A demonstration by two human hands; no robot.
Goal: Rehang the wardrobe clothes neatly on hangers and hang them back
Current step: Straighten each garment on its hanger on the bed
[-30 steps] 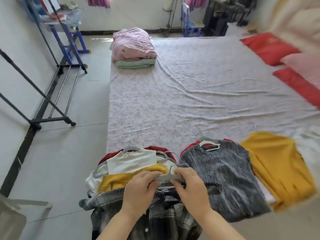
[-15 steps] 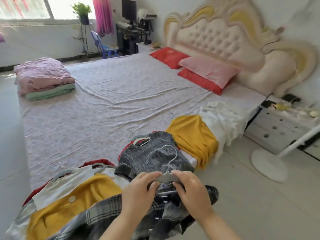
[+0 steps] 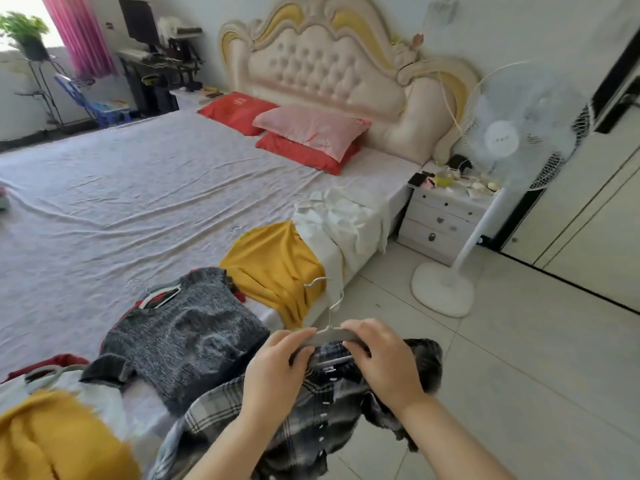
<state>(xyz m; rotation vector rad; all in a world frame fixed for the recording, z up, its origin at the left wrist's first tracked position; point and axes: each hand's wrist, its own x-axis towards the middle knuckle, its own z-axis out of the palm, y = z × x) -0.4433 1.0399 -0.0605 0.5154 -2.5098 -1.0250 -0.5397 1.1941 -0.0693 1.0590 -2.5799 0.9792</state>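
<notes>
A dark plaid shirt [image 3: 311, 420] hangs on a grey hanger [image 3: 329, 336] with a wire hook pointing up. My left hand [image 3: 277, 372] grips the hanger's left shoulder and my right hand [image 3: 381, 362] grips its right shoulder, above the bed's near edge. On the bed [image 3: 138, 202] lie a grey knit sweater [image 3: 187, 337] on a white hanger, a yellow garment [image 3: 273, 265], a white shirt [image 3: 343, 223] draped over the edge, and another yellow garment [image 3: 52, 441] at the lower left.
A white standing fan [image 3: 502, 140] stands on the tiled floor at right, beside a white nightstand [image 3: 443, 220] with small clutter. Wardrobe doors [image 3: 588, 220] fill the far right. Red and pink pillows [image 3: 308, 133] lie by the padded headboard.
The view has swung right, from the clothes rack and bed foot to the headboard, fan and wardrobe. Both hands keep hold of the hanger with the plaid shirt, carrying it right along the bed edge.
</notes>
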